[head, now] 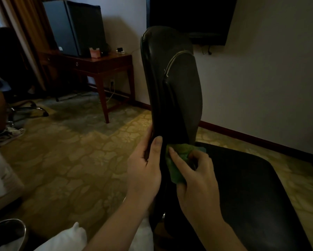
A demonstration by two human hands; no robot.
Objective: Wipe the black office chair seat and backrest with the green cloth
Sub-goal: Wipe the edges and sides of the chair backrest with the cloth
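Head view. L hand [144,165] at abt 6 o'clock, forearm in from 7. Clamped on near edge of backrest [170,78], low down: thumb laid up along the near face, fingers curled round behind. R hand [197,180] at 5 o'clock, forearm in from bottom edge, back of hand to camera. Gripping bunched green cloth [178,160]: one digit stretched across it, the rest curled round its R side. Can't tell which digit.

Backrest upright, up from the hands to 12 o'clock, top just under wall-mounted TV [191,17]. Black seat [246,187] at 3–5 o'clock, rounded rim toward the R. Open patterned carpet [70,160] at 7–9 o'clock, L of chair. Narrow strip of carpet only btwn seat rim and wall [269,78] at 2–4 o'clock. Wooden desk [101,64] at 10–11 o'clock, well apart from chair.

Green cloth pressed to backrest base, right where backrest meets seat. At 12 o'clock of R hand, partly under its digits. Just R of L thumb, thin strip of backrest btwn.
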